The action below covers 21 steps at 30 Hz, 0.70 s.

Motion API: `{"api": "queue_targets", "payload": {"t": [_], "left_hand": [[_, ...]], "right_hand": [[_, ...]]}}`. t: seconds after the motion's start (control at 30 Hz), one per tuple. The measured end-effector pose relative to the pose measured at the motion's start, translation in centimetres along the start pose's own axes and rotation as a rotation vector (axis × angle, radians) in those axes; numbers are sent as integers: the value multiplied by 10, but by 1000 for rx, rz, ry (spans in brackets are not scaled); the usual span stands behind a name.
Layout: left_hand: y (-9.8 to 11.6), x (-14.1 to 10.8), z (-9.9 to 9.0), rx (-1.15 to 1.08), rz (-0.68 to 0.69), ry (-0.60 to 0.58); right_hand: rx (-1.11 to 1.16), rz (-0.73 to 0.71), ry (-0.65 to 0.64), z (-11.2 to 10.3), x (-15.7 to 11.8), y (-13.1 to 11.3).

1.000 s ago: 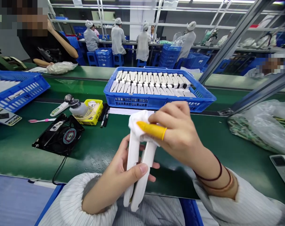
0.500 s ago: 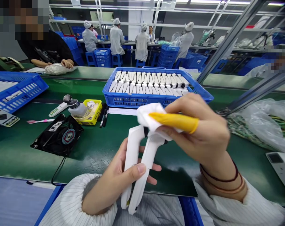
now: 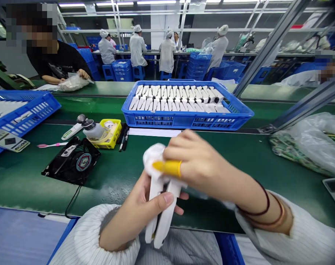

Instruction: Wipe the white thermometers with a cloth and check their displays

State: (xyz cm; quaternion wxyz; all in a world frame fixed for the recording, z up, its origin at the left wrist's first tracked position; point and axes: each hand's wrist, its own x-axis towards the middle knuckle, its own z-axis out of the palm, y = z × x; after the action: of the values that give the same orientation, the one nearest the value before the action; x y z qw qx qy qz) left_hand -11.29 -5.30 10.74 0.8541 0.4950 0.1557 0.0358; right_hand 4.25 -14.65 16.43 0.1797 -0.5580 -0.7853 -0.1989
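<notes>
Two long, bent white plastic pieces (image 3: 164,222), side by side over the green bench's (image 3: 114,187) near edge, in my left hand (image 3: 139,211), fingers partly curled. My right hand (image 3: 203,162) pinches white cloth (image 3: 150,154) on their tops: wiping, I judge; further strokes need steady support.

Loose, off-white clothing (image 3: 184,247) with thin darker stripes. The left sleeve (image 3: 87,235) puffs out and gathers into wrinkles at the cuff; the right sleeve (image 3: 308,235) hangs looser. Thin dark red and brown bands (image 3: 267,206) circle the right wrist. A bright yellow, pointed cover (image 3: 170,168) sheathes one finger of the right hand (image 3: 197,162).
</notes>
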Motion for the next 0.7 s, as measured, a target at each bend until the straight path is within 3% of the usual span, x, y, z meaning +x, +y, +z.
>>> {"api": "queue_targets", "payload": {"t": [0.2,0.3,0.4,0.43,0.47,0.57,0.63,0.7], "left_hand": [[-2,4,-1,22,-24,-23],[-3,5,-5,19,28,-42],[-6,7,-13,-11,43,-83],[-7,9,-16,-25,44,-92],[-9,12,-20,-35,50,-94],[-14,27,-31,-58,66,-99],[-16,42,-37,-61,64,-86],[-19,60,-42,-50,75,-77]], "right_hand": [[-19,7,-2,9,-3,17],[-206,331,155,18,-25,48],[-123,667,346,34,-64,73],[-68,767,351,43,-79,78],[26,813,289,53,-94,82],[208,707,100,87,-140,91],[333,806,-16,106,-167,96],[414,905,-14,116,-189,105]]}}
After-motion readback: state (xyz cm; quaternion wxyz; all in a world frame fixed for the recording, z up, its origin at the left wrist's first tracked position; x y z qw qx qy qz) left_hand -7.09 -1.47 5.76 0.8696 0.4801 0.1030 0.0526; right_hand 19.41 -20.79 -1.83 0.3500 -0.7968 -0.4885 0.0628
